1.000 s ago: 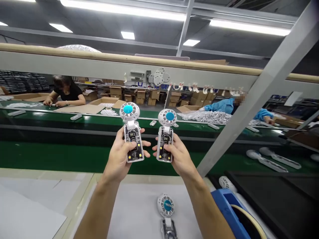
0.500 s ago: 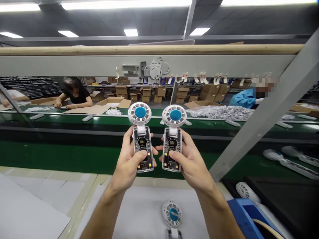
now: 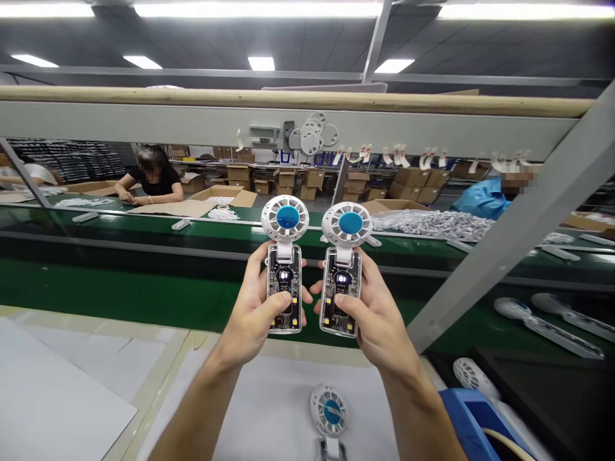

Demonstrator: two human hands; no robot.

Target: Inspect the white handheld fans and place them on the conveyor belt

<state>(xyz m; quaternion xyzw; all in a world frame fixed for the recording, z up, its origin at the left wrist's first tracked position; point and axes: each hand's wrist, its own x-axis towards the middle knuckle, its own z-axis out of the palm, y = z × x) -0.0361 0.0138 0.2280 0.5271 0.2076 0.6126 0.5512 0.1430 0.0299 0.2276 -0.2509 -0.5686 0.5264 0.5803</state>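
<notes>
Two handheld fans are held upright side by side, a small gap between them. My left hand (image 3: pixel 262 301) is wrapped round the left handheld fan (image 3: pixel 285 218), its thumb pressing on the front of the clear casing. My right hand (image 3: pixel 369 298) grips the right handheld fan (image 3: pixel 346 224) the same way, thumb on the front. Each has a round white slotted head with a blue centre and a see-through body showing a dark circuit board. Both small displays are lit white. Below, a third handheld fan (image 3: pixel 328 410) lies on the white worktop (image 3: pixel 264 397), its lower end cut off by the frame.
A green conveyor belt (image 3: pixel 120 291) runs across ahead. More fans (image 3: pixel 548 320) lie at the right, near a blue holder (image 3: pixel 471 416) and a slanted metal post (image 3: pixel 504 256). Co-workers sit beyond, one in black (image 3: pixel 152 179), by a heap of small white parts (image 3: pixel 437 224).
The displays on both fans have lit up in white; before, they showed only faint yellowish digits. Both hands and fans appear slightly farther right in the view, as does the background.
</notes>
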